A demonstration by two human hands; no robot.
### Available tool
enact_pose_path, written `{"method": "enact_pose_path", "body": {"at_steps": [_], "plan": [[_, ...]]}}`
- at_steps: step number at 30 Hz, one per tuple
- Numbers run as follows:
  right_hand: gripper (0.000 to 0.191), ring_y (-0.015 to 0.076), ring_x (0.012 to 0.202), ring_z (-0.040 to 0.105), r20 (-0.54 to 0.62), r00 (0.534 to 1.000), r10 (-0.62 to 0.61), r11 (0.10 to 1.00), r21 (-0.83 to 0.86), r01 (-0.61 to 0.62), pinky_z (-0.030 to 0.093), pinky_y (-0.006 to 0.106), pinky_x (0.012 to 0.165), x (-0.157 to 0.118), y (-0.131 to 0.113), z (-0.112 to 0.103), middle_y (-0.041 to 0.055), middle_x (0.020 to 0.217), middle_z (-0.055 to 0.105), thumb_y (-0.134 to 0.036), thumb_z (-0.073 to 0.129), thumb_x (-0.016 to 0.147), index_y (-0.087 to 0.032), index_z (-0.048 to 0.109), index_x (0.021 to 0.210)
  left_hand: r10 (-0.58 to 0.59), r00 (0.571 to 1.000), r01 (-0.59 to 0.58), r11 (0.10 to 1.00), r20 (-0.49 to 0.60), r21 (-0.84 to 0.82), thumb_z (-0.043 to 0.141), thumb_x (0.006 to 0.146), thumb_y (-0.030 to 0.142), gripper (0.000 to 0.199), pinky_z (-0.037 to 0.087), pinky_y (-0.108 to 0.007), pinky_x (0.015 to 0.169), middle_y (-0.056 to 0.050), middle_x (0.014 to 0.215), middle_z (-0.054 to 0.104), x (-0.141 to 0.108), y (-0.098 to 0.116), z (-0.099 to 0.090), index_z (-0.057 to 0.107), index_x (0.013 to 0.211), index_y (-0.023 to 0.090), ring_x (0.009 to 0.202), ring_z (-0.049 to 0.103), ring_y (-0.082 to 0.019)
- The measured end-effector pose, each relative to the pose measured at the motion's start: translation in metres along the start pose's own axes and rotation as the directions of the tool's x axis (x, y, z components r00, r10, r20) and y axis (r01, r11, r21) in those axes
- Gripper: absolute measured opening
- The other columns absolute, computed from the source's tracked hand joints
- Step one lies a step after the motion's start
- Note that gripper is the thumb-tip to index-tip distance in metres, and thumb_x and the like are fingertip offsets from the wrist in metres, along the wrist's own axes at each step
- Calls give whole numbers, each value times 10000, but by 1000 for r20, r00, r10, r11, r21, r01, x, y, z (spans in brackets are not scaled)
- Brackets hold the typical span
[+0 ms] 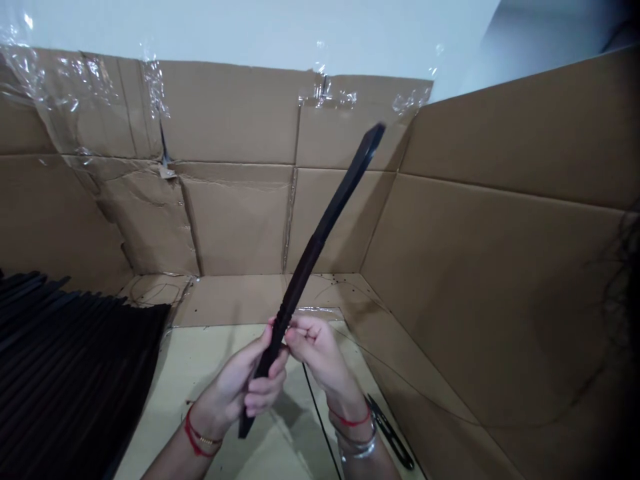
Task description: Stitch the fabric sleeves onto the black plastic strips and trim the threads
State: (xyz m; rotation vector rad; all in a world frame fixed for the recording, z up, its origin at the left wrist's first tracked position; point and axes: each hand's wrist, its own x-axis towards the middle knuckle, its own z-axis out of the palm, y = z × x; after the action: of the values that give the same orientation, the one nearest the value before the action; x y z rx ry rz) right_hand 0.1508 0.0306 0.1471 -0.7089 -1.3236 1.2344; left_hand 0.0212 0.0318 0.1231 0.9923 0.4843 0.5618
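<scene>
Left hand [240, 387]: fingers curled closed around the lower part of a long black strip [310, 260]; right hand [315, 347]: thumb and fingertips pressed together, the strip pinched just above the left hand; the strip is held tilted, its upper end directed toward 1 o'clock, its lower end protruding below the left hand; red threads [350, 421] are worn at both wrists, silver bangles [356, 445] at the right; a stack of black strips [65, 360] is placed at 9 o'clock; a thin black wire [320, 420] is seen at 6 o'clock; a small black slotted piece [391, 433] is laid at 4 o'clock; a pale board [200, 360] lies beneath; cardboard walls [235, 220] are ranged from 9 to 3 o'clock.
</scene>
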Motion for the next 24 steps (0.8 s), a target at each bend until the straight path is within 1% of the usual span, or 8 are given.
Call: {"method": "enact_pose_path", "body": {"at_steps": [2, 5, 8, 10, 13, 17, 21, 24], "plan": [[413, 89, 379, 500, -33, 999, -14, 1000, 23, 14, 394, 185, 359, 0, 1, 0, -6, 519, 580, -490, 756, 726, -117, 731, 902, 198, 967, -193, 980, -162, 47, 435, 781, 758, 581, 267, -178, 326, 82, 389, 368, 2, 0, 3, 467, 707, 183, 304, 316, -60], [396, 136, 374, 555, -97, 995, 0, 999, 33, 3, 461, 226, 356, 0, 3, 8, -1, 513, 612, -453, 755, 733, -125, 721, 953, 393, 837, -368, 919, -382, 139, 524, 752, 736, 575, 310, -157, 389, 66, 491, 460, 6, -3, 7, 484, 827, 168, 390, 389, -53], [297, 160, 543, 639, -193, 981, -31, 1000, -7, 30, 537, 239, 500, -2, 2, 15, 49, 645, 700, -382, 797, 692, -132, 735, 840, 288, 880, -290, 956, -378, 53, 475, 699, 816, 652, 142, -150, 335, 119, 435, 303, 8, -6, 7, 473, 800, 172, 340, 183, -24], [269, 134, 514, 613, -240, 970, -41, 999, 2, 43, 510, 215, 476, -4, -1, 14, 58, 681, 715, -372, 807, 679, -133, 725, 774, 239, 916, -246, 969, -320, 21, 470, 693, 821, 642, 84, -152, 337, 134, 419, 227, 7, -8, 8, 451, 739, 180, 345, 110, -17], [265, 94, 437, 545, -276, 960, -47, 998, 18, 54, 437, 177, 397, -9, -8, 6, 34, 630, 686, -373, 810, 679, -136, 703, 728, 124, 986, -132, 989, -107, -66, 472, 745, 766, 579, 78, -157, 332, 130, 429, 216, 6, -10, 9, 421, 705, 191, 345, 92, -20], [297, 81, 426, 532, -305, 952, -31, 999, 0, 33, 413, 155, 370, -13, -13, 2, 14, 603, 650, -399, 814, 666, -139, 681, 722, 78, 993, -66, 989, 89, -135, 390, 799, 752, 564, 95, -172, 326, 120, 429, 234, 5, -10, 7, 418, 721, 194, 332, 114, -35], [356, 74, 339, 489, -254, 967, 35, 997, -55, -51, 362, 153, 319, -9, -12, 11, -19, 498, 573, -461, 776, 685, -134, 637, 693, 80, 995, -72, 990, 67, -119, 384, 787, 772, 626, 244, -172, 397, 72, 474, 356, 0, -2, -1, 490, 767, 155, 389, 296, -53], [367, 79, 351, 517, -258, 965, 40, 996, -64, -59, 370, 142, 327, -7, -11, 16, -29, 483, 553, -455, 784, 664, -145, 589, 643, 56, 998, -54, 983, 10, -175, 524, 726, 759, 598, 176, -158, 388, 100, 472, 285, -2, 1, -2, 444, 694, 167, 385, 210, -25]]}}
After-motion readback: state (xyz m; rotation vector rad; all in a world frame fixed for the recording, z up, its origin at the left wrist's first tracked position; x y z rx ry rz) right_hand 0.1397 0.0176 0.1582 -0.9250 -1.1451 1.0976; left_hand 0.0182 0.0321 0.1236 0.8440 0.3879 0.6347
